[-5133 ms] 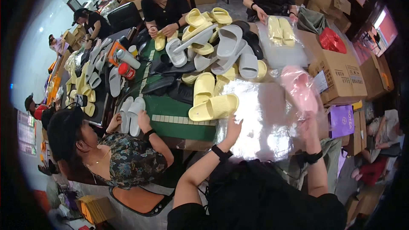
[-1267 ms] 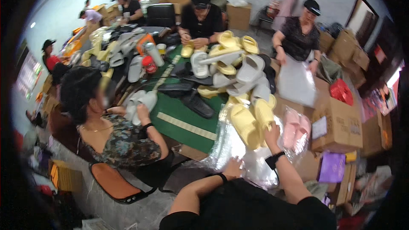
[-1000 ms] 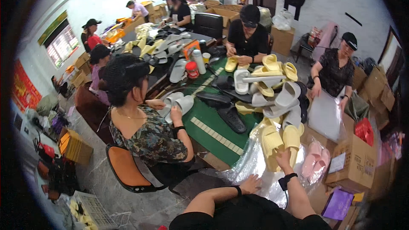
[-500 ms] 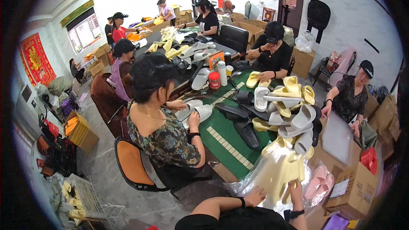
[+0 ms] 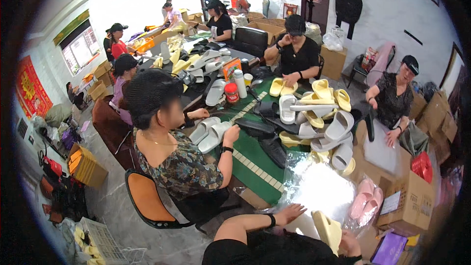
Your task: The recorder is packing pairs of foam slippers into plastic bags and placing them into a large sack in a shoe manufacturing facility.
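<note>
My left hand [image 5: 290,214] hovers at the near edge of a shiny clear plastic bag [image 5: 319,181], open with its fingers stretched out and nothing in it. Close to my body, my right hand [image 5: 349,243] is closed on the side of a pale yellow slipper [image 5: 327,229]; some of its fingers are hidden, and whether a second slipper lies against it I cannot tell. A pair of pink slippers [image 5: 366,200] in clear plastic lies to the right of the bag. Beyond it rises a heap of grey slippers [image 5: 340,126] and yellow slippers [image 5: 321,88].
Left of me a person [image 5: 171,152] sits handling grey slippers [image 5: 210,135] on the green table [image 5: 245,167]. Another person [image 5: 392,100] at the right holds a black slipper [image 5: 365,118] over a carton of clear plastic. An open cardboard box [image 5: 407,206] stands at my right.
The yellow slipper has come off the plastic toward my body in my right hand. My left hand has let go and opened. The person at right has raised a black slipper.
</note>
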